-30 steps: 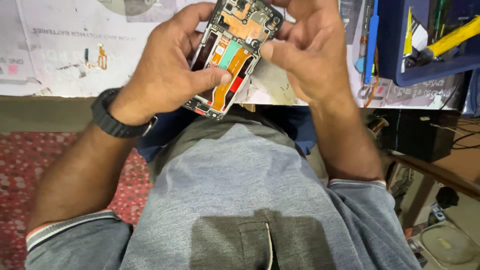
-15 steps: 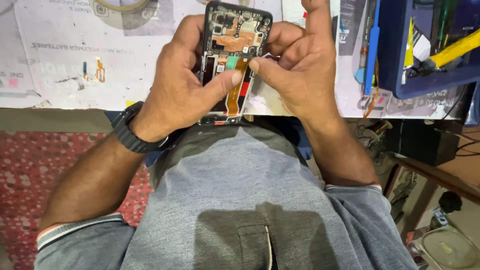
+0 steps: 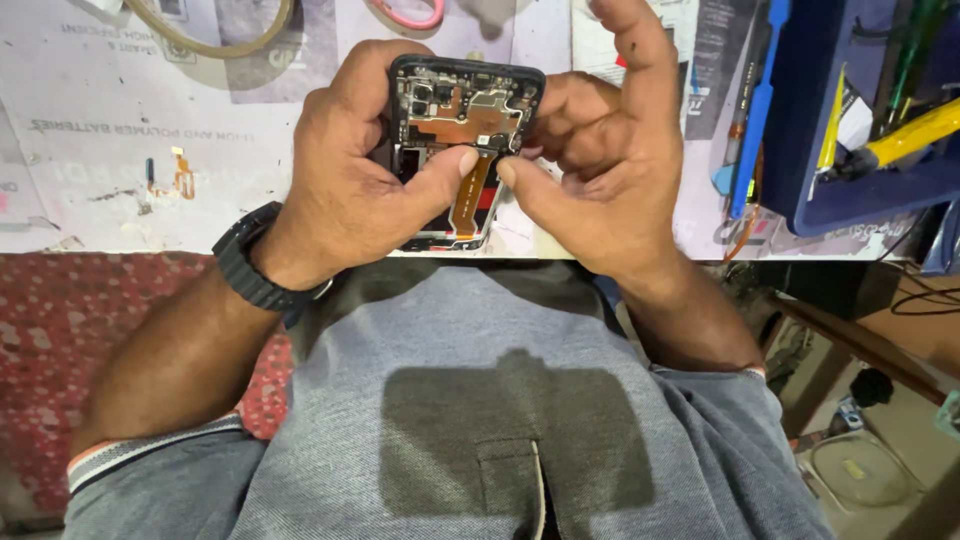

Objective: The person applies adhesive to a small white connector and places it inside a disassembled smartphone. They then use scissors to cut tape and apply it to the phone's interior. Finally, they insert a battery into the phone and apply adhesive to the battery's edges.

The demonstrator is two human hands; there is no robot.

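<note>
An opened smartphone (image 3: 462, 110) with its back cover off shows a copper-coloured board and an orange flex cable (image 3: 470, 195) running down its middle. My left hand (image 3: 350, 190) grips the phone from the left side, thumb lying across the lower board. My right hand (image 3: 600, 170) holds the right edge, thumb tip touching the phone beside the flex cable, index finger raised. The phone is held just above the near edge of the workbench (image 3: 130, 140). A black watch (image 3: 250, 265) is on my left wrist.
A blue tool tray (image 3: 850, 190) with a yellow-handled tool (image 3: 905, 135) stands at the right. A blue pry tool (image 3: 755, 120) lies beside it. Small orange flex parts (image 3: 180, 180) lie on the paper-covered bench at left. A red patterned mat (image 3: 60, 350) is below left.
The phone has turned from tilted to nearly upright and moved up over the bench. Both thumbs have come together over the flex cable at its middle.
</note>
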